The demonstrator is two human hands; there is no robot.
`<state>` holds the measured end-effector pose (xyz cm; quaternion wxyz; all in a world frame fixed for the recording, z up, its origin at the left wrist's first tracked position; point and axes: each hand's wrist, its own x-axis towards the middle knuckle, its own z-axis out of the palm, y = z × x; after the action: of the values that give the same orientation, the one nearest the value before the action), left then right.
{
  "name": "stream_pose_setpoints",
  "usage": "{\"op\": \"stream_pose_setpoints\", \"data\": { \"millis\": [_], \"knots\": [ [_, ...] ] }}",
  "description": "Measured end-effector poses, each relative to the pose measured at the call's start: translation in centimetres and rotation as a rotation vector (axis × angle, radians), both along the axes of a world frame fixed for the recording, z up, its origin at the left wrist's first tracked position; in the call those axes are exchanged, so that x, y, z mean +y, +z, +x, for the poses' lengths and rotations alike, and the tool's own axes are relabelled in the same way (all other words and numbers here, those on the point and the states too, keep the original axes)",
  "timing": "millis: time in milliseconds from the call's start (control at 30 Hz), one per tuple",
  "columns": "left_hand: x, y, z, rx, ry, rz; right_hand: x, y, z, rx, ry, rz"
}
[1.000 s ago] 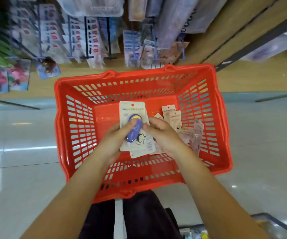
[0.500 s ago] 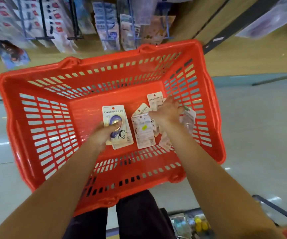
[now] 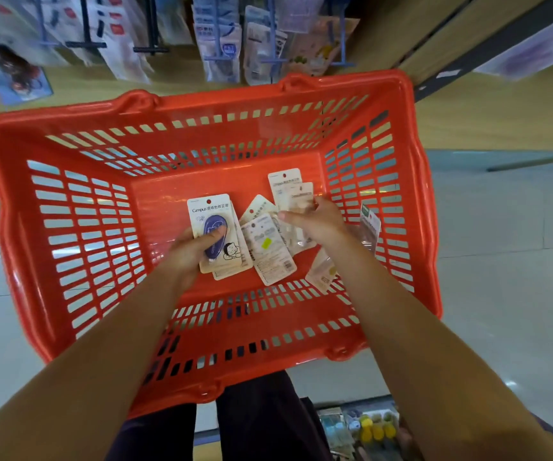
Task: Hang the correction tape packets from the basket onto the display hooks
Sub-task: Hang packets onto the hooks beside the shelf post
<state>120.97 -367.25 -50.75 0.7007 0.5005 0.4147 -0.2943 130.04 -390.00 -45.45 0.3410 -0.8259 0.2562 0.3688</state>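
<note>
Correction tape packets, red basket, glossy floor

Both hands low — fingers curled

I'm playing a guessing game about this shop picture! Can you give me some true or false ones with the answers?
1. The basket is red. True.
2. The left hand holds a packet with a blue correction tape. True.
3. The right hand is outside the basket. False: it reaches among the loose packets inside.
4. The basket holds only one packet. False: several lie on its floor.
</note>
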Motion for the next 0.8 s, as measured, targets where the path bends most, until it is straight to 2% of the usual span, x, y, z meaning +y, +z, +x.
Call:
{"op": "stream_pose_setpoints", "data": {
  "millis": [333,567,800],
  "knots": [
    [0.6,-0.2,0.0,0.011,0.148,-0.041,2.7,-1.9,-0.7,0.068,-0.045,0.221],
    [0.8,-0.5,0.0,-0.011,0.152,-0.065,5.2,-3.4,-1.1,0.112,-0.126,0.315],
    [1.5,0.0,0.0,-0.013,0.133,-0.026,4.9,-4.3,-0.2,0.136,-0.471,0.477]
  ]
}}
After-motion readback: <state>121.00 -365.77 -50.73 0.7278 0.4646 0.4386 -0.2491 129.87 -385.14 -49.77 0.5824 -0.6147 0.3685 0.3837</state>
